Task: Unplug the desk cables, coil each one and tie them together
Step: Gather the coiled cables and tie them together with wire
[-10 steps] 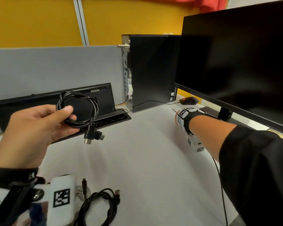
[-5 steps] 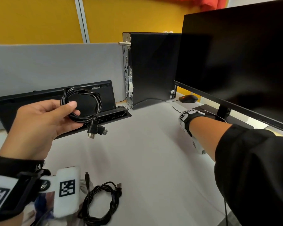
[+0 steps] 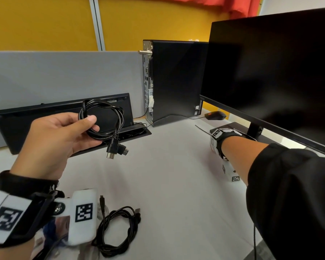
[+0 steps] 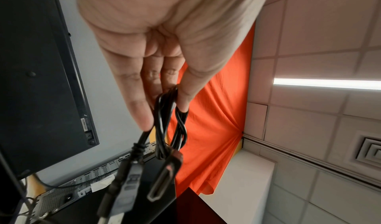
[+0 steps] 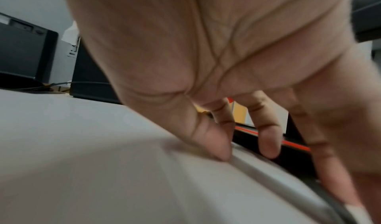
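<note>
My left hand (image 3: pixel 93 124) is raised over the desk's left side and pinches a coiled black HDMI cable (image 3: pixel 119 124) between thumb and fingers. Its two plugs (image 3: pixel 112 149) hang below the coil; the left wrist view shows the same cable (image 4: pixel 179 129) in my left hand (image 4: pixel 164 115). A second coiled black cable (image 3: pixel 135 219) lies on the desk near me. My right hand (image 5: pixel 246 154) reaches under the monitor (image 3: pixel 270 72), fingers stretched down onto the desk surface, nothing seen in them. In the head view my wrist band hides that hand.
A black PC tower (image 3: pixel 176 81) stands at the back with a mouse (image 3: pixel 215 115) and its thin cable (image 3: pixel 176 115) beside it. A keyboard (image 3: pixel 45 117) leans on the grey partition above a cable tray (image 3: pixel 139 133). A thin dark strip (image 3: pixel 202 129) lies by my right wrist.
My left hand has kept hold of the coil and drifted slightly right. The right arm stays stretched toward the monitor stand, shifted a little nearer it.
</note>
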`<state>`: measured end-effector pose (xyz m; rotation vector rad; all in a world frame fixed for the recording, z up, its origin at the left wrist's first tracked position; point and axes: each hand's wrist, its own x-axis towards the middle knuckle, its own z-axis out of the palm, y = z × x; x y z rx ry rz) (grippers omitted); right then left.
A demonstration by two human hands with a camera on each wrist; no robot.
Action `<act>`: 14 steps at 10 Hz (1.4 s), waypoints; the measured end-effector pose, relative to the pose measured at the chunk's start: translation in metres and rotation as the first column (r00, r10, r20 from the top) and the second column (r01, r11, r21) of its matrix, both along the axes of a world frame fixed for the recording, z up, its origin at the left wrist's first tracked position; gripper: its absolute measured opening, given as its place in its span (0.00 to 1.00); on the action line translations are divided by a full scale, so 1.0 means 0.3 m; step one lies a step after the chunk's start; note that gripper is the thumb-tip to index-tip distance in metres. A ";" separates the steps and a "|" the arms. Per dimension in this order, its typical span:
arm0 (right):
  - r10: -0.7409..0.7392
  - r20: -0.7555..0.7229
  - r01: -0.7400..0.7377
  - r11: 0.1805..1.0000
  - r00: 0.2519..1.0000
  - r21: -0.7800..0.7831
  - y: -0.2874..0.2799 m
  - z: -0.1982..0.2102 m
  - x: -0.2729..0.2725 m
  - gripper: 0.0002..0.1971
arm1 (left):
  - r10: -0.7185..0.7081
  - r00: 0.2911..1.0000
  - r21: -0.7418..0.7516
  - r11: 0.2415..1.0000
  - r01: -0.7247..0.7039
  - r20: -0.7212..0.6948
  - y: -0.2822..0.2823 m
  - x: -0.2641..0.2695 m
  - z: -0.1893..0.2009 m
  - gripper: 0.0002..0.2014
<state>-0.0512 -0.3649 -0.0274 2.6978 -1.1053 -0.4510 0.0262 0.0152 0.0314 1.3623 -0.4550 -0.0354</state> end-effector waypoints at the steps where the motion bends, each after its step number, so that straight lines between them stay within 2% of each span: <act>1: -0.054 0.077 0.056 0.998 0.996 -0.030 -0.010 -0.004 -0.005 0.25 | 0.005 1.000 0.008 1.000 -0.005 0.004 -0.002 -0.002 0.002 0.06; 2: -0.123 0.135 0.119 0.992 0.983 0.031 0.014 -0.002 -0.010 0.24 | 0.006 1.000 0.012 1.000 -0.006 -0.006 -0.005 -0.011 0.005 0.06; 3: -0.099 0.216 0.114 0.992 0.971 -0.060 0.004 -0.011 -0.011 0.23 | 0.004 1.000 0.021 1.000 -0.004 -0.011 -0.006 -0.021 0.008 0.05; 4: -0.162 0.289 0.157 0.987 0.944 0.041 0.013 -0.018 0.004 0.25 | 0.020 1.000 0.031 0.999 -0.020 -0.016 -0.004 -0.025 0.007 0.05; 5: -0.095 0.304 0.069 0.993 0.948 0.096 0.025 -0.020 0.027 0.18 | 0.030 0.999 0.034 0.999 -0.029 -0.030 -0.002 -0.020 0.007 0.05; 6: -0.129 0.452 0.063 0.986 0.883 0.156 0.073 0.008 0.042 0.16 | 0.036 0.999 0.026 0.999 -0.035 -0.037 0.005 -0.012 0.008 0.05; 7: 0.012 0.198 -0.013 1.000 0.980 0.005 0.141 0.072 0.102 0.13 | 0.054 0.998 0.015 0.998 -0.053 -0.032 0.011 -0.004 0.012 0.06; 8: -0.097 0.564 -0.040 0.973 0.820 0.226 0.180 0.116 0.156 0.09 | 0.071 0.997 -0.009 0.997 -0.072 -0.043 0.015 0.003 0.014 0.06; 9: -0.179 0.678 -0.233 0.851 0.714 0.470 0.239 0.163 0.217 0.07 | 0.085 0.995 -0.009 0.996 -0.086 -0.044 0.020 0.009 0.011 0.05; 10: -0.210 0.767 -0.512 0.635 0.606 0.578 0.332 0.200 0.221 0.05 | 0.100 0.994 -0.003 0.995 -0.100 -0.049 0.025 0.019 0.005 0.05; 11: -0.160 0.835 -0.682 0.508 0.526 0.527 0.406 0.222 0.216 0.07 | 0.120 0.991 -0.007 0.993 -0.120 -0.063 0.028 0.032 0.002 0.06; 12: -0.143 0.883 -0.770 0.441 0.447 0.461 0.485 0.250 0.215 0.04 | 0.144 0.987 -0.030 0.989 -0.146 -0.078 0.035 0.048 -0.001 0.07; 13: -0.180 0.946 -0.859 0.398 0.271 0.322 0.545 0.286 0.219 0.05 | 0.183 0.980 -0.054 0.981 -0.188 -0.077 0.050 0.063 0.000 0.08; 14: -0.207 0.966 -0.890 0.395 0.155 0.227 0.580 0.313 0.222 0.07 | 0.209 0.975 -0.083 0.973 -0.215 -0.080 0.072 0.078 0.003 0.09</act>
